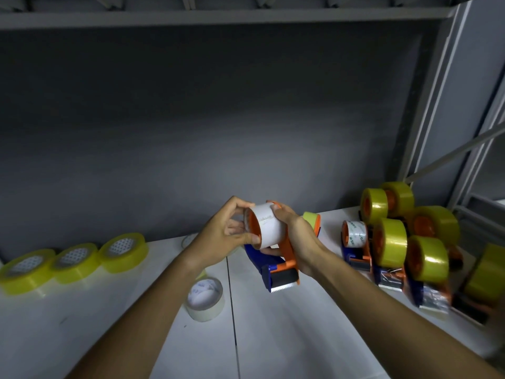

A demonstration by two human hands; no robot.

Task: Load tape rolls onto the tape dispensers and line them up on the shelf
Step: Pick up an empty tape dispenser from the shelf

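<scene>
Centre frame, left hand (224,236) pinches the light, stiff white tape roll (269,225) by its rims while right hand (295,236) grips the blue-and-orange plastic dispenser (276,266) frame, clear of its teeth.

Both hands raised together, forearms stretched forward.
The left hand (226,231) has fingers curled in a pinching grip; the right hand (293,236) is curled, clasping.

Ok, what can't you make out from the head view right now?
- Head view: whether the white tape roll is fully seated; the left hand and right hand cover the dispenser hub.
- Rightmost yellow roll: blurred near the frame edge.
- Roll behind the left hand: mostly hidden.
</scene>
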